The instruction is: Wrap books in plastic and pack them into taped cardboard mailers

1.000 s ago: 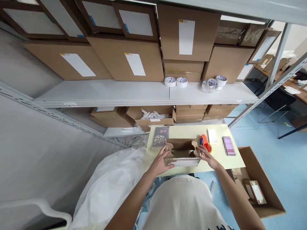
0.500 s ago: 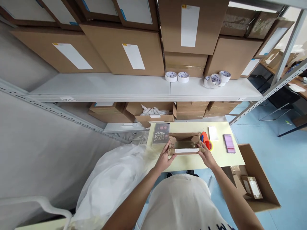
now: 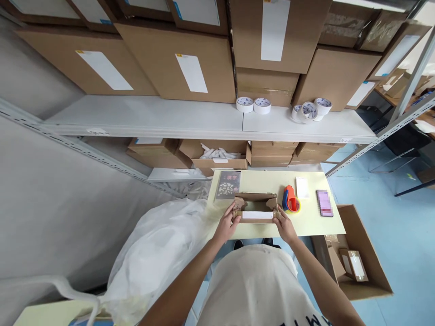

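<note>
A small open cardboard box with a white label on its front side is held between my two hands, over the front part of the pale yellow table. My left hand grips its left end, thumb at the front corner. Round the right end is my right hand, its fingers closed on the cardboard. The inside shows something dull and greenish that I cannot make out. Right of the box lies an orange and blue tape dispenser, apart from my right hand.
A dark printed booklet, a white pad and a purple pixelated item lie on the table. White plastic sheeting bulges at the left. A large open carton stands right. Ahead, a shelf bears boxes and tape rolls.
Both hands have moved slightly left with the box, so the tape dispenser shows more fully. The box looks more level, and the dark olive shape inside it shows less.
</note>
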The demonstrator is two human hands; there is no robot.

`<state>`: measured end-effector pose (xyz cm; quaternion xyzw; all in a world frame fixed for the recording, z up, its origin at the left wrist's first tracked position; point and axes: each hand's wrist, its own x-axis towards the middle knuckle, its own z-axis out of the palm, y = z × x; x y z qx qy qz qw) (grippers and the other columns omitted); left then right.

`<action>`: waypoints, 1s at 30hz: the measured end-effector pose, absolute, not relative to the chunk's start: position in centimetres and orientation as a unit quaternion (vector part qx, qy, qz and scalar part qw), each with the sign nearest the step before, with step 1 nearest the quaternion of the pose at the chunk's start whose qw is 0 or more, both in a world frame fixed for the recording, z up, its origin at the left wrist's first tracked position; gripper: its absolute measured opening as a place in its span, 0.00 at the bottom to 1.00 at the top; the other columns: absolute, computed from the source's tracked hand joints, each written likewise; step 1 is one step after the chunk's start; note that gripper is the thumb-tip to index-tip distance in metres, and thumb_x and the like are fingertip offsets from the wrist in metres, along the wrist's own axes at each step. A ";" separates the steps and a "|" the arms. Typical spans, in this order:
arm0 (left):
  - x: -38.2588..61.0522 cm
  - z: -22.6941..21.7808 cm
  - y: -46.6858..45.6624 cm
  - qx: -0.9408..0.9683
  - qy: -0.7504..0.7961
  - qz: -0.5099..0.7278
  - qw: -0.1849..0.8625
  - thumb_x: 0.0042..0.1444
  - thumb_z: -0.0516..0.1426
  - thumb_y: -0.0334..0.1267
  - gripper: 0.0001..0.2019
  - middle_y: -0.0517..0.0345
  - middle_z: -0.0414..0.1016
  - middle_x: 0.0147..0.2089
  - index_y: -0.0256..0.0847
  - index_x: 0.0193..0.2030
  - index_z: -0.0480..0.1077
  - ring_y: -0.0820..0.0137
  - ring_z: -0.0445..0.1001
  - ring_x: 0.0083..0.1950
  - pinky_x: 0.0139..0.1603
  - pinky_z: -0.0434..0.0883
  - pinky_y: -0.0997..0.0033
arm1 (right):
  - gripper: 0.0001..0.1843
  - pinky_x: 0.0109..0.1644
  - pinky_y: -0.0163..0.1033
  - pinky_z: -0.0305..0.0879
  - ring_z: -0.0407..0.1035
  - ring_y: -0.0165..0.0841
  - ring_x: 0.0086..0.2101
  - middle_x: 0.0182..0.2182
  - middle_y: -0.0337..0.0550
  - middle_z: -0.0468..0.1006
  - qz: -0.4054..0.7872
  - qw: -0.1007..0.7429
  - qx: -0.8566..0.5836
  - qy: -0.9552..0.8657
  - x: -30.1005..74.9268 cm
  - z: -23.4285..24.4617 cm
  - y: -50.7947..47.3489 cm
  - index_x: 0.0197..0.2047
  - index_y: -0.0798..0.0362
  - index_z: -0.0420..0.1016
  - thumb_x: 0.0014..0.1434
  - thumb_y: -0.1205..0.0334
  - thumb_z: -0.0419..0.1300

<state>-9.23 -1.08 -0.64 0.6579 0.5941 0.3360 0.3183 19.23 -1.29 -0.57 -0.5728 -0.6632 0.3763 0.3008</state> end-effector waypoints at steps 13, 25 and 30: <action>-7.1 -2.8 -1.9 0.577 0.640 0.399 0.314 0.64 0.47 0.42 0.24 0.43 0.56 0.70 0.41 0.66 0.55 0.60 0.58 0.70 0.66 0.63 0.53 | 0.41 0.46 0.55 0.72 0.73 0.47 0.47 0.56 0.57 0.69 0.399 0.319 -0.613 -0.602 20.8 0.4 2.1 0.62 0.52 0.58 0.48 0.46 0.65; -6.8 -3.3 -1.7 0.566 0.648 0.399 0.316 0.64 0.45 0.41 0.28 0.41 0.53 0.72 0.39 0.70 0.48 0.59 0.56 0.71 0.68 0.60 0.52 | 0.29 0.63 0.55 0.59 0.60 0.45 0.62 0.64 0.51 0.63 0.349 0.249 -0.544 -0.722 20.9 2.9 4.4 0.61 0.48 0.66 0.56 0.55 0.60; -6.7 -2.9 -1.6 0.585 0.661 0.394 0.256 0.64 0.46 0.40 0.27 0.44 0.46 0.74 0.41 0.69 0.50 0.58 0.47 0.74 0.69 0.57 0.49 | 0.21 0.62 0.56 0.61 0.57 0.45 0.64 0.63 0.52 0.64 0.354 0.268 -0.569 -0.692 20.3 -0.1 3.0 0.55 0.49 0.71 0.58 0.59 0.56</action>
